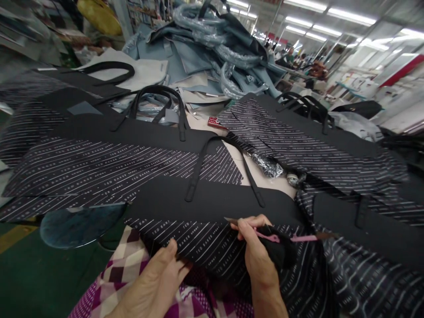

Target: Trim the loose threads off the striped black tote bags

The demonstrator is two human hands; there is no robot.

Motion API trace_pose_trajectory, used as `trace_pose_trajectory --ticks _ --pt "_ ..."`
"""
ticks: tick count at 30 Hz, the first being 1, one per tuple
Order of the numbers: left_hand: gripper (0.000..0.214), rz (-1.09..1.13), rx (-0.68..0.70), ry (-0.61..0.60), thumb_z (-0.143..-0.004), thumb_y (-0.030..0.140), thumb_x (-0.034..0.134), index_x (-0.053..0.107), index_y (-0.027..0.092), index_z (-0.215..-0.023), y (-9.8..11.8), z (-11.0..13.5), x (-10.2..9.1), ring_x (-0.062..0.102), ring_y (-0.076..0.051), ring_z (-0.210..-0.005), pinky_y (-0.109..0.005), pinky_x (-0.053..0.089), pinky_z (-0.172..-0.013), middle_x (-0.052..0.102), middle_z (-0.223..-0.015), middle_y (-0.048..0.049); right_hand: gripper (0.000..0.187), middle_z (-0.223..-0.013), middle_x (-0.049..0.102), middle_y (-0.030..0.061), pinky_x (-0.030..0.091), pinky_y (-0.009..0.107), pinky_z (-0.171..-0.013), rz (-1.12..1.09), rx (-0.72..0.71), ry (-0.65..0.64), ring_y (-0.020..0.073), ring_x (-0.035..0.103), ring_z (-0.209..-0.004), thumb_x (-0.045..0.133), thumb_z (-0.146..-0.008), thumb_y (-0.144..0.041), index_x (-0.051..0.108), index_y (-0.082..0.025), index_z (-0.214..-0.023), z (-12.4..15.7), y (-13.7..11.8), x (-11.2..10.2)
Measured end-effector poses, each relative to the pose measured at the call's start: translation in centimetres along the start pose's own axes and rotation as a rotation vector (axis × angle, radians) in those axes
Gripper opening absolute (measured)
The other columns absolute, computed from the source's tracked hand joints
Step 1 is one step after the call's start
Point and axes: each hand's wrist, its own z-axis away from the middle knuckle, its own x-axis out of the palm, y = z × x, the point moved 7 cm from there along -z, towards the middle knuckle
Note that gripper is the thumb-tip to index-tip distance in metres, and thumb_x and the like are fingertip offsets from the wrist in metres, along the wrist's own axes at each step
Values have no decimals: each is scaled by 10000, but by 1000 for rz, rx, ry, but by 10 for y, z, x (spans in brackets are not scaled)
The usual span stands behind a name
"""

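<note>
A black panel with printed white slanting lines of lettering (198,238) lies across my lap and the table edge. It has a plain black top band (218,198) and a black strap handle (247,170). My left hand (162,269) grips the panel's lower edge, thumb on top and fingers partly hidden beneath. Over the panel, my right hand (253,238) pinches a small pink-handled blade (266,236), its pointed tip just below the band. Whether it has one blade or two I cannot tell. Another pink-handled tool (304,238) lies to the right, blurred.
Similar printed panels with handles lie left (109,163) and right (298,145). Blue-grey pieces with plastic-wrapped handles (212,48) are heaped at the back. A red patterned object (217,122) and crumpled clear plastic (266,165) lie between. A blue round stool seat (81,225) stands left.
</note>
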Motion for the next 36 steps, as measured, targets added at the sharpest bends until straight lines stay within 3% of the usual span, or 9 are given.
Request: trace_pose_trajectory --ticks 3,5,9,13,16,23,28,33,36 --pt "527 -13 61 142 -1002 151 702 615 232 -1516 8 -11 28 774 -292 -1218 -507 584 -1155 814 -1306 -114 328 -678 641 -50 516 324 -716 -1 24 -10 183 664 -701 855 -947 -369 631 -245 -740 1 -1 1" --pt "488 -14 83 249 -991 49 662 644 154 -1467 13 -14 35 815 -290 -1096 -499 645 -1072 840 -1193 -138 317 -679 634 -55 511 325 -715 -8 47 -10 178 635 -685 837 -955 -373 625 -248 -756 3 -3 0" --pt "561 -87 93 347 -912 -72 685 642 96 -1446 23 -4 20 836 -246 -911 -397 694 -963 855 -1040 -111 336 -685 616 -62 482 322 -694 -11 62 -3 167 612 -665 824 -981 -381 608 -246 -764 14 -14 0" --pt "556 -165 17 355 -932 45 742 642 107 -1475 25 15 -16 829 -290 -1015 -446 685 -1001 851 -1126 -134 310 -741 650 -34 461 321 -650 103 45 -52 177 632 -688 789 -1021 -363 622 -244 -789 27 -20 8" --pt "587 -89 -124 299 -916 98 783 652 145 -1485 9 19 -26 790 -320 -1173 -488 636 -1095 836 -1238 -135 297 -782 658 -26 490 317 -675 204 1 -57 172 647 -708 751 -1041 -347 625 -244 -794 33 -23 12" --pt "271 -220 -110 229 -837 143 885 852 132 -1107 -9 7 7 758 -332 -1249 -451 598 -1151 841 -1244 -129 303 -734 646 -47 505 281 -657 237 -18 -91 146 621 -661 743 -1043 -324 612 -247 -781 33 -23 8" --pt "273 -212 -72 195 -805 175 930 869 141 -1069 -13 -5 18 782 -330 -1199 -431 631 -1105 851 -1212 -121 269 -772 669 -43 519 258 -664 213 -39 -120 146 642 -700 806 -1011 -297 642 -243 -805 27 -24 4" --pt "161 -188 -72 318 -866 124 869 861 115 -1027 -7 -3 26 800 -310 -1158 -397 661 -1050 852 -1200 -134 262 -767 655 -44 485 275 -687 145 -6 -40 151 617 -721 740 -1058 -246 621 -249 -824 29 -30 -9" --pt "209 -170 -46 321 -888 119 845 852 139 -1095 -3 -2 30 799 -308 -1162 -411 668 -1038 849 -1217 -122 263 -778 648 -46 480 269 -675 195 -45 -31 146 622 -720 746 -1054 -248 624 -249 -821 34 -31 -15"
